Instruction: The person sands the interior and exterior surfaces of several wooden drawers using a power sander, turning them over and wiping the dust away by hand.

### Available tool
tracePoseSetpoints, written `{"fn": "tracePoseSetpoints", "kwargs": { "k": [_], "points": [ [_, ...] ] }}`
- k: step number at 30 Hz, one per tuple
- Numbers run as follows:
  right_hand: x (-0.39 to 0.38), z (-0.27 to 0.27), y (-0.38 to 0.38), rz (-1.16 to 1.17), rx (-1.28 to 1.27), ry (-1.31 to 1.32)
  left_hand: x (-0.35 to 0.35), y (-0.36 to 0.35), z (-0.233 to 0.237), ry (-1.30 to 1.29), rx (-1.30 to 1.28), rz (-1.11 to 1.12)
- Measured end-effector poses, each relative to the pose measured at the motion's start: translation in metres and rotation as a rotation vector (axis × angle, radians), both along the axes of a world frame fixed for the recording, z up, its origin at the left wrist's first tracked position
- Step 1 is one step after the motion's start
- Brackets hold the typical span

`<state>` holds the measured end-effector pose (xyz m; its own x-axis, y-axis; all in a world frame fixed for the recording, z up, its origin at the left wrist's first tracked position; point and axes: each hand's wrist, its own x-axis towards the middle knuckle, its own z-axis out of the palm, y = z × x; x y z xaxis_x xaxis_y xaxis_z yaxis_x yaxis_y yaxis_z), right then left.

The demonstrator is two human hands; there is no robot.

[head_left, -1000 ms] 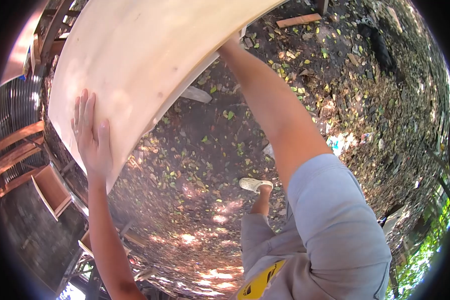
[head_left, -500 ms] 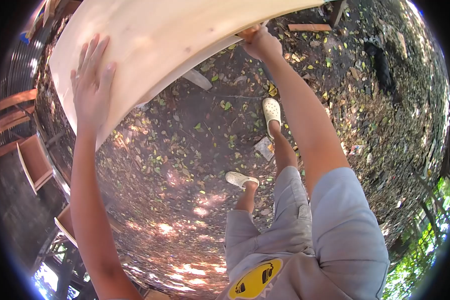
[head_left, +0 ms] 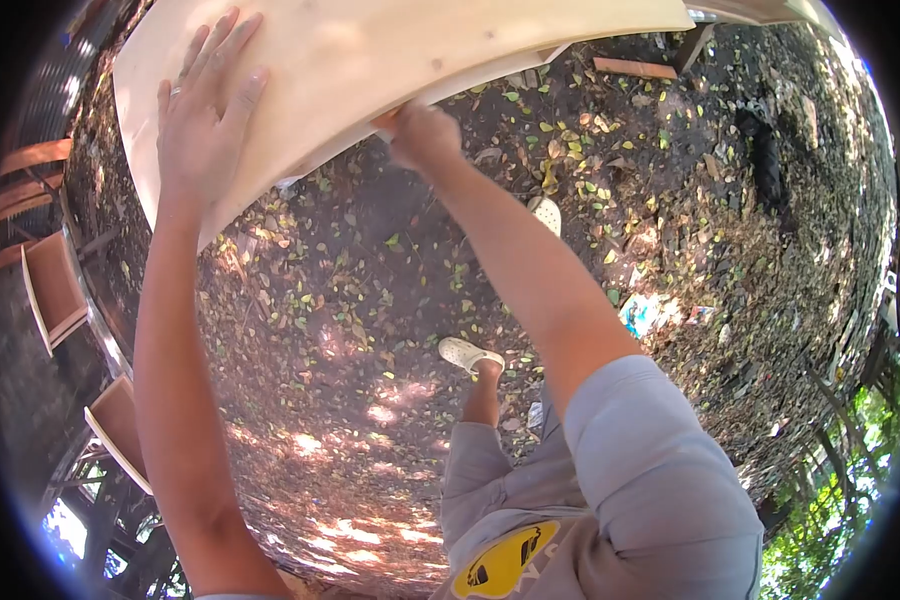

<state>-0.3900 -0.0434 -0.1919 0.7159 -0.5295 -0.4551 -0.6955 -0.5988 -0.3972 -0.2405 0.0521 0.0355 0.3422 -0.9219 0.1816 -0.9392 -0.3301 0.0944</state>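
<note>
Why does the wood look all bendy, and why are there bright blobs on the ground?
Head view: the fisheye lens curves the wooden board and blackens the corners; sunlight lands in patches on the leafy ground; glare washes out the board near the left hand; the right hand looks sharp.

Grey short-sleeved shirt, yellow emblem, grey shorts, white clogs, ring on left grip
</note>
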Motion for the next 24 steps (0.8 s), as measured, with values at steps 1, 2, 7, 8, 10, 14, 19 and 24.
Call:
{"fn": "tracePoseSetpoints", "kwargs": {
  "k": [1, 2, 7, 8, 10, 14, 19, 24],
  "points": [
    [0.008, 0.007, 0.015, -0.024, 0.043, 0.010, 0.003, 0.001, -0.001, 0.003, -0.007, -0.018],
    [0.012, 0.007, 0.024, -0.045, 0.085, 0.020, 0.004, 0.001, -0.002, 0.006, -0.015, -0.034],
    [-0.022, 0.000, -0.007, -0.184, 0.014, -0.005, 0.009, 0.003, -0.009, -0.050, -0.045, -0.051],
    [-0.039, -0.029, -0.029, -0.185, -0.096, -0.017, 0.008, 0.004, -0.008, -0.061, -0.065, -0.063],
    [-0.084, -0.004, -0.074, -0.259, -0.159, 0.048, -0.019, 0.000, 0.010, 0.019, -0.032, 0.044],
    [-0.115, -0.005, -0.120, -0.305, -0.168, 0.108, -0.033, -0.004, 0.021, 0.081, -0.006, 0.133],
    [-0.051, -0.002, -0.050, -0.191, -0.113, 0.067, -0.023, 0.003, 0.015, 0.080, -0.026, 0.099],
    [0.020, 0.012, 0.002, 0.105, -0.066, -0.031, -0.019, 0.008, 0.013, 0.093, -0.082, 0.067]
  ]
}}
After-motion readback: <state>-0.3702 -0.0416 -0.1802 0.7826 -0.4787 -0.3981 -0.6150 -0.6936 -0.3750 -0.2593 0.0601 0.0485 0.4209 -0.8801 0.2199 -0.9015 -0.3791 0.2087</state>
